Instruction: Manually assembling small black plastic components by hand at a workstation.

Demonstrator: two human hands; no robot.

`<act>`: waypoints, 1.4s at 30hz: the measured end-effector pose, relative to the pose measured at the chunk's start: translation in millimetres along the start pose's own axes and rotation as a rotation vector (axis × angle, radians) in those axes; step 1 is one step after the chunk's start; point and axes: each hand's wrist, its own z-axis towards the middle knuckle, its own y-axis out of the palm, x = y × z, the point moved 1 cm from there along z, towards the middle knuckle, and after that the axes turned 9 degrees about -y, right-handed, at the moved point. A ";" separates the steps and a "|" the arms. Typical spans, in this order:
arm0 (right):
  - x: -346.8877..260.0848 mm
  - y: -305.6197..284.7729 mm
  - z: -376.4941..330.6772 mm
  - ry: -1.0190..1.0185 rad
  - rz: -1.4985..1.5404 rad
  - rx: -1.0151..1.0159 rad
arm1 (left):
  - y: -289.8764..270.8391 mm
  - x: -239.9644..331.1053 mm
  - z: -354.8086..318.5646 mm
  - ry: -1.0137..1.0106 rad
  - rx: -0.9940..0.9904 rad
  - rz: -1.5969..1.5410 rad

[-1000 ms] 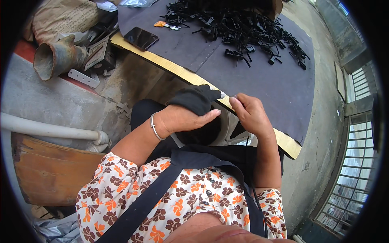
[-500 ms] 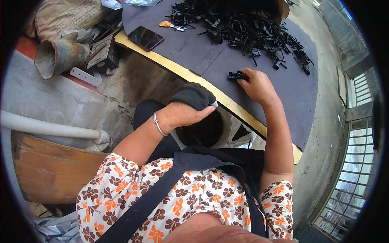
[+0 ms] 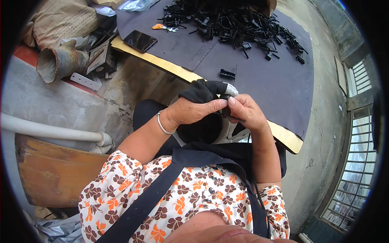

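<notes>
My left hand has black cloth over its fingers and a whitish covering on one fingertip. It meets my right hand just in front of the table edge. Between them both hands pinch a small black plastic part, mostly hidden by my fingers; a thin dark rod pokes out below my right fingers. A single black piece lies on the dark table covering beyond my hands. Farther back spreads a heap of similar black plastic parts with thin stems.
The table has a pale wooden edge. A phone and a small orange-and-white item lie at its left. Below my hands stands a white bucket with a dark inside. A rusty pipe sits at far left.
My right hand has come from the tabletop toward me and joined my left, now holding a part. One black piece stays on the table where it was. My left hand has shifted right.
</notes>
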 end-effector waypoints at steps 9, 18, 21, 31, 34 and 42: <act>-22.3 36.3 -4.0 -0.591 -1.400 0.182 | -4.1 -11.0 -0.8 -0.230 0.349 -0.192; -0.5 32.3 2.9 -0.776 -1.328 0.178 | 3.5 -10.6 0.3 -0.151 0.284 -0.068; -8.7 38.0 0.9 -0.637 -1.437 0.022 | -1.2 -7.2 -1.6 -0.315 0.306 -0.233; 3.5 34.0 2.9 -0.707 -1.139 0.232 | -2.6 -11.8 -5.2 -0.378 0.054 -0.442; 6.0 36.2 3.4 -0.639 -1.100 0.294 | 1.4 -17.0 -3.7 -0.304 0.134 -0.218; 11.4 33.9 2.8 -0.680 -1.024 0.329 | 6.3 -2.2 -3.1 -0.269 0.144 -0.184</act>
